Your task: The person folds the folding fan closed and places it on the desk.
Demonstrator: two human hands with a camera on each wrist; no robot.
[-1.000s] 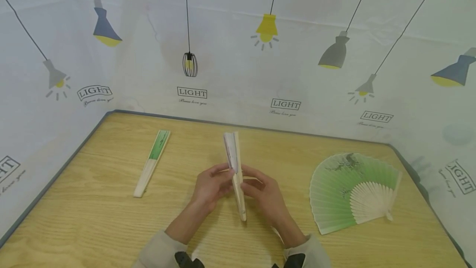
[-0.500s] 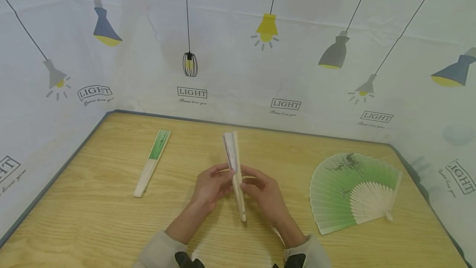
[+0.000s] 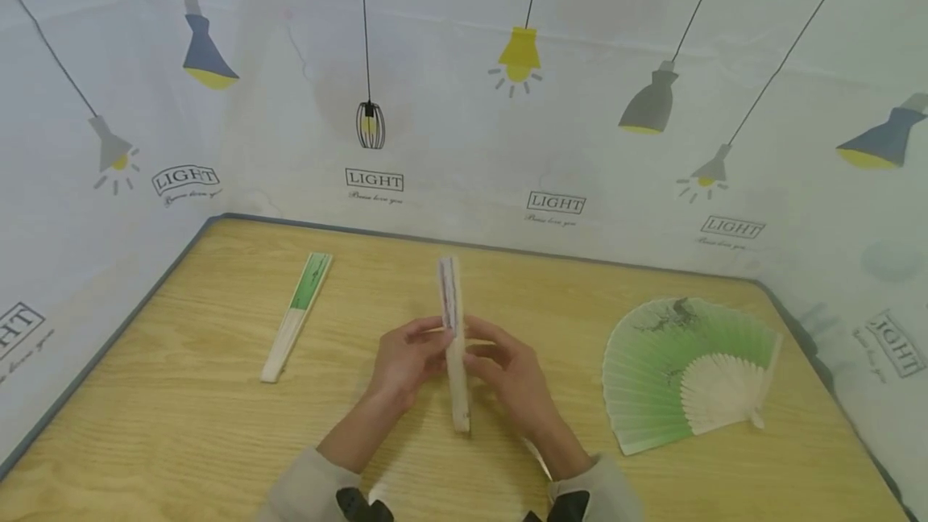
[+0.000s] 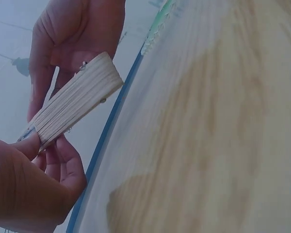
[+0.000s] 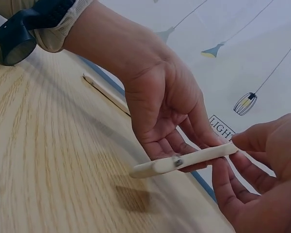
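Both hands pinch the closed fan
Left hand (image 3: 401, 362) and right hand (image 3: 511, 373) curl narrowly round the closed fan (image 3: 453, 342); it runs lengthwise toward the table's (image 3: 181, 393) far edge.

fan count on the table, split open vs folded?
Open fans: 1, the green open fan at right.
Folded fans: 2, the green folded fan at left and the folded fan held between left hand and right hand.
Total: 3
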